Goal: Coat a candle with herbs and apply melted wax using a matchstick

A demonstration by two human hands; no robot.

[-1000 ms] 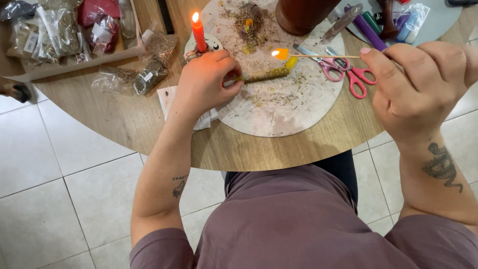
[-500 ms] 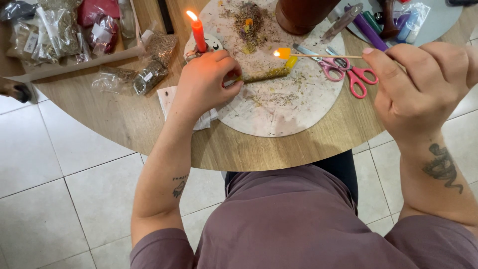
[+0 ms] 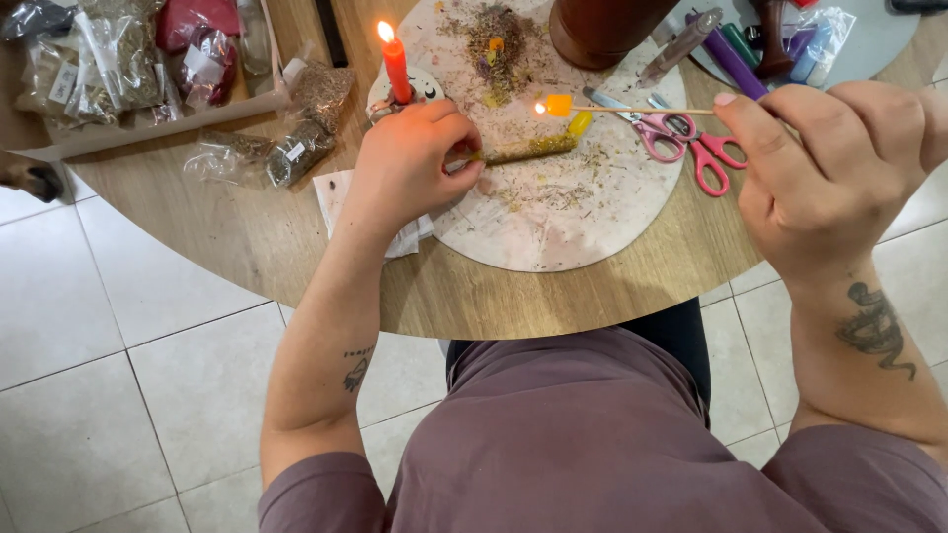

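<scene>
My left hand (image 3: 410,163) pinches the near end of a yellow candle coated in dried herbs (image 3: 533,146), which lies on a round pale board (image 3: 583,212). My right hand (image 3: 825,163) holds a thin wooden stick (image 3: 642,110) level above the board; its far tip carries a small orange wax piece with a flame (image 3: 555,106), just above the yellow candle's far end. A lit red candle (image 3: 395,64) stands upright behind my left hand.
A heap of dried herbs (image 3: 494,35) lies on the board's far part. Pink scissors (image 3: 691,138), a brown jar (image 3: 607,25), purple and green candles (image 3: 731,54), bags of herbs in a cardboard tray (image 3: 118,54) and a paper napkin (image 3: 331,192) sit on the round wooden table (image 3: 227,232).
The burning tip of the stick has shifted slightly left and its flame has shrunk. My left hand and the herb-coated candle have barely moved.
</scene>
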